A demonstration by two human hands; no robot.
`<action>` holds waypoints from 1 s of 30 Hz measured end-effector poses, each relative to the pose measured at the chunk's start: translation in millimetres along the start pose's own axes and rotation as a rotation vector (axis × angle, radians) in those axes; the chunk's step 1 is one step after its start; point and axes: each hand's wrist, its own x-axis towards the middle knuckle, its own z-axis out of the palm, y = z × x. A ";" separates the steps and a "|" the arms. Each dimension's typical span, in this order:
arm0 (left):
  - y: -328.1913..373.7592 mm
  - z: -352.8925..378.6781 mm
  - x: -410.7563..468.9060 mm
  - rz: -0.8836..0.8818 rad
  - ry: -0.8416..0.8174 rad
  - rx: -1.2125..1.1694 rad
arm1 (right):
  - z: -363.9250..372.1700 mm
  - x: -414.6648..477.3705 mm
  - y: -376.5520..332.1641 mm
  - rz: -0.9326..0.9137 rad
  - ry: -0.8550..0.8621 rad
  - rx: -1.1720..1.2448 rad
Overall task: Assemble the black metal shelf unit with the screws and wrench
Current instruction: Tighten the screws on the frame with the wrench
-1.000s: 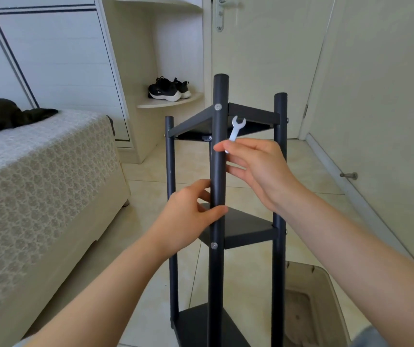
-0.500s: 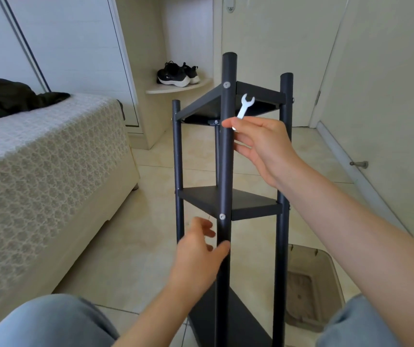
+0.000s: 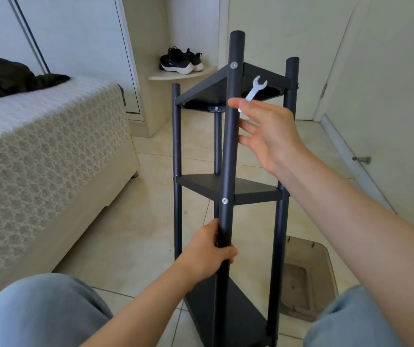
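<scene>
Moved: left hand (image 3: 207, 255) lower on front post (image 3: 231, 151), clamped.
Wrench (image 3: 254, 91): pinched by right hand (image 3: 271, 136), other fingers spread.
Handling: shelf unit (image 3: 228, 186) looks stiff and light; grip the posts.

We see the shelf unit (image 3: 228, 136) in matt black metal, its tubular posts smooth, with small bright silvery screw heads (image 3: 224, 201). The wrench (image 3: 254, 92) looks like flat, pale, shiny metal. The floor (image 3: 130, 236) is glossy cream tile. The bed cover (image 3: 38, 151) is textured, lace-patterned cloth. Our trousers (image 3: 38, 314) are soft light-blue fabric. The bin (image 3: 308, 284) appears dull beige plastic.
</scene>
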 end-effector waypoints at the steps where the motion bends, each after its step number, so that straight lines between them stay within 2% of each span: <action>1: 0.1 0.0 1.5 0.002 0.002 -0.005 | -0.4 1.2 -0.5 0.009 0.002 0.011; 21: 3.0 -1.7 40.8 0.019 0.107 0.320 | -6.6 18.2 2.5 0.023 0.047 0.020; 26: 5.1 2.6 41.0 0.045 0.084 0.327 | -13.0 8.7 4.5 0.026 0.131 -0.036; 30: 5.5 0.3 44.0 0.060 0.122 0.362 | -30.2 -9.0 14.4 0.074 0.183 -0.287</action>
